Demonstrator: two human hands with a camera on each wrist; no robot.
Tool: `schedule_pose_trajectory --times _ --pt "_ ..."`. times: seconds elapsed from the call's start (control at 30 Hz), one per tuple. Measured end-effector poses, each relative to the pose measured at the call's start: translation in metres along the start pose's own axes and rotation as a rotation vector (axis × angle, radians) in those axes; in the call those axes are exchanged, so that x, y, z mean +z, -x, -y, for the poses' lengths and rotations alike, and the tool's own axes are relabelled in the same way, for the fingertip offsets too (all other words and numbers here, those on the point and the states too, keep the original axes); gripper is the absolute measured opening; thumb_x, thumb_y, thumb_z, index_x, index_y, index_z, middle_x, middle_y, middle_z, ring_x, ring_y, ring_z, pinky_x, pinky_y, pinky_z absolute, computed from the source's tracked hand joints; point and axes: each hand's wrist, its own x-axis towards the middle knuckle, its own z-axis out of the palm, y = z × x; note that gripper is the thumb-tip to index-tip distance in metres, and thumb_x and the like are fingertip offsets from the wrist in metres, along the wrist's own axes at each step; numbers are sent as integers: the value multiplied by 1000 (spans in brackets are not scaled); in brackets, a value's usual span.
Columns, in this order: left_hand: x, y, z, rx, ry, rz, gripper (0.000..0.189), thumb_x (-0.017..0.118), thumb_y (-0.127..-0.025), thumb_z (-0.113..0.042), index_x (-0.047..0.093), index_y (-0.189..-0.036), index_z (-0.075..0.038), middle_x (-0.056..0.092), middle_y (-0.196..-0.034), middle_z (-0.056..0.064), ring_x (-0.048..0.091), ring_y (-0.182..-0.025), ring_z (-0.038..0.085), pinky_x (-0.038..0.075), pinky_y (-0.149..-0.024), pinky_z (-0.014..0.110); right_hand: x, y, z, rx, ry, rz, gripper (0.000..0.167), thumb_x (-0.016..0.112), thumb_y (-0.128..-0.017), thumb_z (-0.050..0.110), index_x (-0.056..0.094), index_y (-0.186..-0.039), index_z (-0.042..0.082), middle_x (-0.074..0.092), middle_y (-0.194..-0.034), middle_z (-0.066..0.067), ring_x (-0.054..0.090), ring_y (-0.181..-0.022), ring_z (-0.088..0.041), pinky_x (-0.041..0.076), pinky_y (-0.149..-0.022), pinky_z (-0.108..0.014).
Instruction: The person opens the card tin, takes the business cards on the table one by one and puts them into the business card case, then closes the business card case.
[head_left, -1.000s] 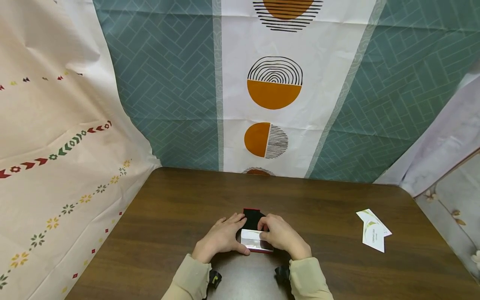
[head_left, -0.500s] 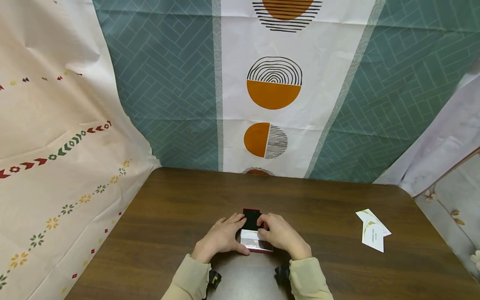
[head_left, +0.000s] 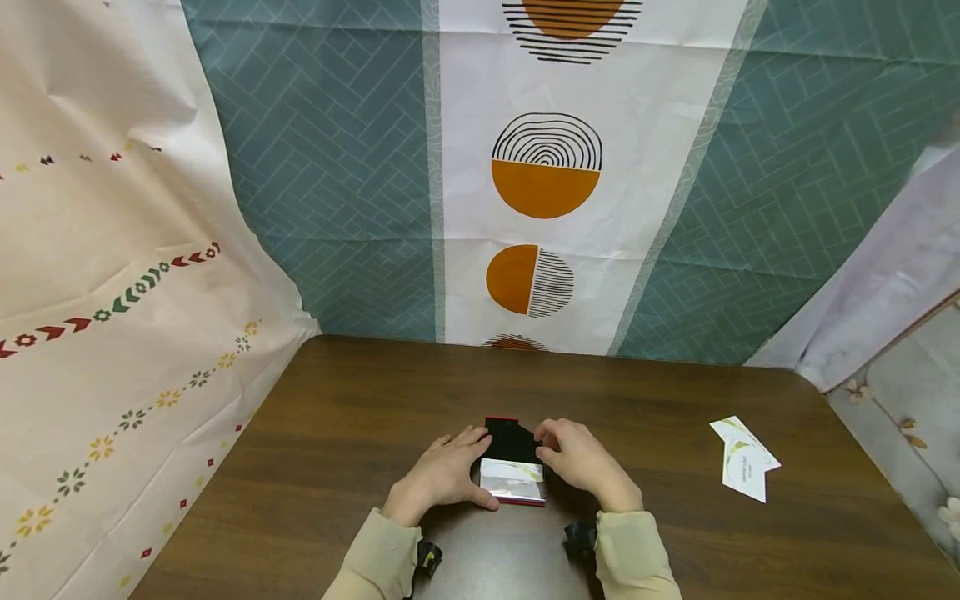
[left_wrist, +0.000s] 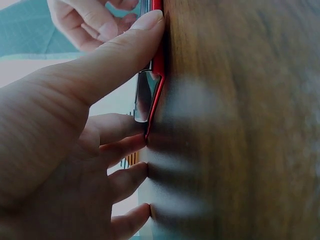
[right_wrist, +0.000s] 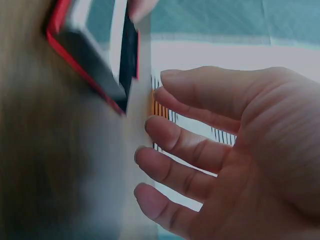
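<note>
A red-and-black business card case (head_left: 512, 502) lies unfolded on the wooden table in the head view. Its black lid (head_left: 506, 439) is spread away from me, and a white card (head_left: 517, 469) with a green curve shows in its base. My left hand (head_left: 442, 475) holds the case along its left side. In the left wrist view its thumb (left_wrist: 125, 47) presses the red edge while the index finger touches near the lid. Loosely bent, with nothing in its fingers, my right hand (head_left: 585, 458) is at the case's right side; a gap shows between them in the right wrist view.
Two white business cards (head_left: 745, 471) with green designs overlap on the right part of the brown table (head_left: 375, 392). A patterned curtain (head_left: 360, 208) hangs behind the table, and a cream cloth (head_left: 150, 333) drapes along the left edge.
My right hand has moved off the card to the right, away from the case, uncovering the card and part of the lid. The left hand has stayed in place.
</note>
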Motion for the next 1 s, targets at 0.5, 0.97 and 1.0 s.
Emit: schedule_pose_trajectory --times 0.5,0.97,1.0 --pt "5 2 3 10 24 -21 96 83 -71 -51 45 -146 -5 36 -154 9 26 -144 29 21 -114 52 -43 26 -61 184 -32 -160 16 67 -89 8 66 -105 4 59 -81 -3 54 -72 -19 45 -65 -38" --pt "2 -1 2 18 7 -22 96 83 -71 -51 45 -146 -5 36 -154 9 26 -144 28 22 -114 52 -82 67 -112 512 -12 -337 32 62 -90 20 60 -110 -5 63 -100 -25 58 -90 -42 45 -72 -51" --pt "2 -1 2 19 7 -23 96 83 -71 -51 45 -146 -5 36 -154 9 27 -144 28 21 -114 52 -83 70 -115 523 -16 -345 33 62 -90 20 60 -110 -5 63 -100 -26 58 -90 -42 45 -72 -51"
